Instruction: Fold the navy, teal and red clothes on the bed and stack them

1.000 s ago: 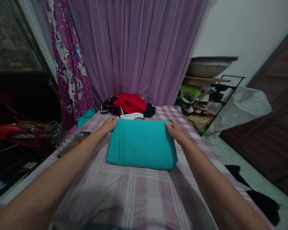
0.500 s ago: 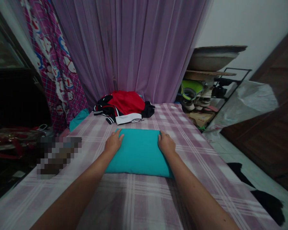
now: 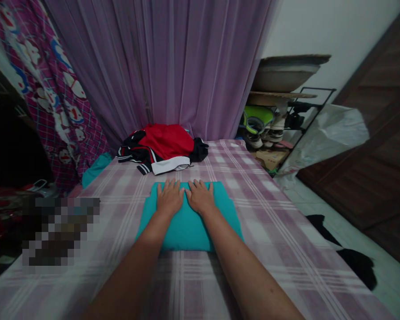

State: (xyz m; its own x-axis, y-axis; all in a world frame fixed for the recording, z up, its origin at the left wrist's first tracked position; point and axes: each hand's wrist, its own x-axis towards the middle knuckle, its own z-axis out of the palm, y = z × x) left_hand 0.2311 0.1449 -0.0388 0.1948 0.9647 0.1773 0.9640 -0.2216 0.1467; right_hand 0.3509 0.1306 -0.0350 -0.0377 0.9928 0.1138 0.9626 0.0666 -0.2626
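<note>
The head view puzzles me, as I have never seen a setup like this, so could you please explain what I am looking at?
There is no machine here: a person works with two bare hands, and a camera worn on the head looks forward and down past both forearms. The left hand and right hand lie palm down, side by side, on a folded teal cloth. They rest on it; neither is clasped around anything. The cloth lies on a purple-and-white plaid sheet. Beyond it is a crumpled red, black and white garment, in front of a purple curtain. The pixelated patch on the left hides what is there.
</note>
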